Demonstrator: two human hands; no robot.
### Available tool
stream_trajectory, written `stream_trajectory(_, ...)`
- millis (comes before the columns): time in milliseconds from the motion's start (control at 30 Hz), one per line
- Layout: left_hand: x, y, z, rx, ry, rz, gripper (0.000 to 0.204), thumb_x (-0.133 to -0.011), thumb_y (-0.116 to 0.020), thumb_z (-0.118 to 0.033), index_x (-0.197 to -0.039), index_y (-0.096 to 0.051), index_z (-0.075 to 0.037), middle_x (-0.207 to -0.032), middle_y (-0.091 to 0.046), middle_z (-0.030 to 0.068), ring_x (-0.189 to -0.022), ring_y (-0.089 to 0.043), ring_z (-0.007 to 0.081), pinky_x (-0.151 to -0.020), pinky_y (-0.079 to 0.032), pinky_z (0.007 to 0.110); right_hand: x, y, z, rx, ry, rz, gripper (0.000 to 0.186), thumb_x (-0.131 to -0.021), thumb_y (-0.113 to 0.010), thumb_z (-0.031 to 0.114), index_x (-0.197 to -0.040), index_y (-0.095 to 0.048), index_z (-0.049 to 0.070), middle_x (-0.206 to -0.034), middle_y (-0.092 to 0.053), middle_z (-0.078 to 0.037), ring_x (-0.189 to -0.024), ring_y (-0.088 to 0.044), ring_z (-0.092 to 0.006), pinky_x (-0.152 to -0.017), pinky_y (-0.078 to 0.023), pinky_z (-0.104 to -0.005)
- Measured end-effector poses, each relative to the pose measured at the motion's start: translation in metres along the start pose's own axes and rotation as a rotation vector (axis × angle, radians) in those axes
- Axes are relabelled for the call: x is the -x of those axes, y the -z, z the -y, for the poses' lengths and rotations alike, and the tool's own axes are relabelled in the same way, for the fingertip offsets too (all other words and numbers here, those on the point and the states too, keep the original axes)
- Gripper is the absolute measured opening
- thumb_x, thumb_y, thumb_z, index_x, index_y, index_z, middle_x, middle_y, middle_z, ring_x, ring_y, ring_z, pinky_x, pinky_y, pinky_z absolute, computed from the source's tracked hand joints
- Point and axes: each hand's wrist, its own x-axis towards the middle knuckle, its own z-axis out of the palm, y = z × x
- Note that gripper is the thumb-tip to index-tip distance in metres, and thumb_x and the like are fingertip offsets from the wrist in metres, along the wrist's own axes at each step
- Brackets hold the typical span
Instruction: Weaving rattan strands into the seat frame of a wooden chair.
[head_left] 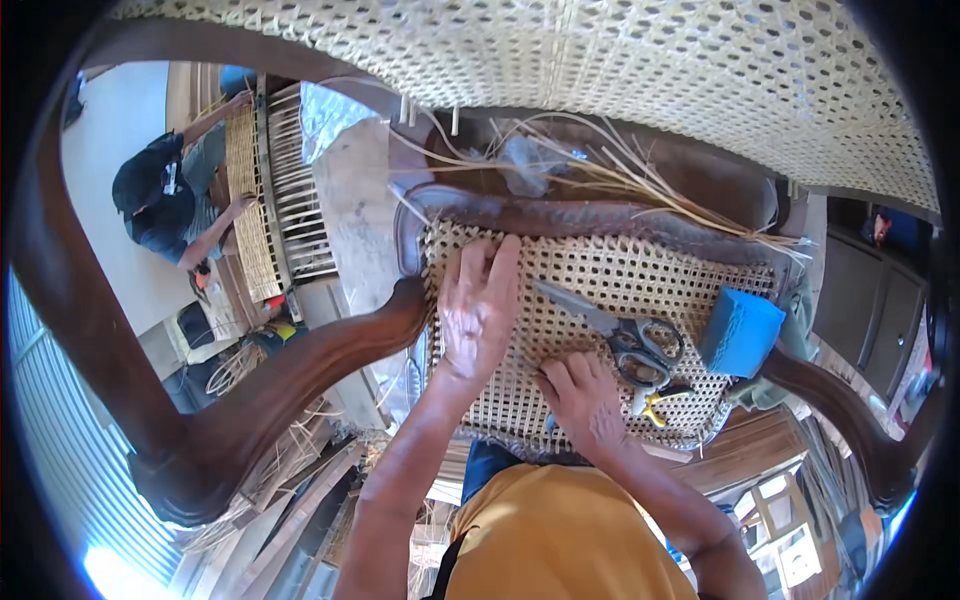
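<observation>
A dark carved wooden chair frame (340, 350) surrounds a woven cane seat (700, 262), on which both my hands rest. My left hand (478, 310) reaches to the seat's far left part, by the carved rail, with its fingers bent down against the weave. Whatever lies under those fingertips is hidden. Closer to me, my right hand (585, 400) has its fingers curled and thumb drawn in over the cane; I cannot make out what they grip. Large dark-handled scissors (640, 348) lie beside it, with yellow-handled pliers (655, 405) and a blue block (743, 332) on the right.
Loose cane strands (640, 175) lie behind the seat rail. A woven cane backrest (650, 60) hangs over the far side. Another person (165, 195) works at a slatted piece (255, 200) at left. Timber strips (270, 520) lie lower left.
</observation>
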Motion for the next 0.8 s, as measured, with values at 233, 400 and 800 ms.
stream_trajectory(233, 0.031, 0.006, -0.004, 0.165, 0.084, -0.168, 0.036, -0.079, -0.069, 0.005, -0.113, -0.065, -0.007, -0.106, -0.062, 0.0093, -0.091, -0.06, 0.0282, -0.076, -0.051, 0.037, -0.007, 0.011, 0.009, -0.133, 0.005, -0.011, 0.034, -0.08, -0.074, 0.014, -0.108, -0.057, 0.006, -0.098, -0.058, -0.012, -0.089, -0.057, -0.0319, -0.076, -0.048, -0.0433)
stream_trajectory(400, 0.07, 0.026, 0.0, 0.152, 0.144, -0.136, 0.035, -0.079, -0.066, 0.008, -0.111, -0.066, -0.006, -0.106, -0.063, 0.0096, -0.094, -0.061, 0.0262, -0.078, -0.05, 0.036, -0.053, 0.01, 0.017, -0.207, -0.008, -0.132, 0.04, -0.084, -0.069, 0.009, -0.122, -0.055, 0.004, -0.105, -0.061, -0.016, -0.088, -0.062, -0.0337, -0.073, -0.051, -0.0401)
stream_trajectory(800, 0.034, 0.006, 0.001, -0.038, -0.044, -0.055, 0.044, -0.085, -0.067, -0.008, -0.128, -0.06, -0.007, -0.12, -0.057, 0.0085, -0.099, -0.056, 0.0253, -0.083, -0.047, 0.038, -0.002, 0.025, 0.009, -0.238, -0.234, -0.168, 0.026, -0.087, -0.065, 0.001, -0.113, -0.061, 0.003, -0.102, -0.064, -0.014, -0.08, -0.067, -0.0275, -0.063, -0.055, -0.0351)
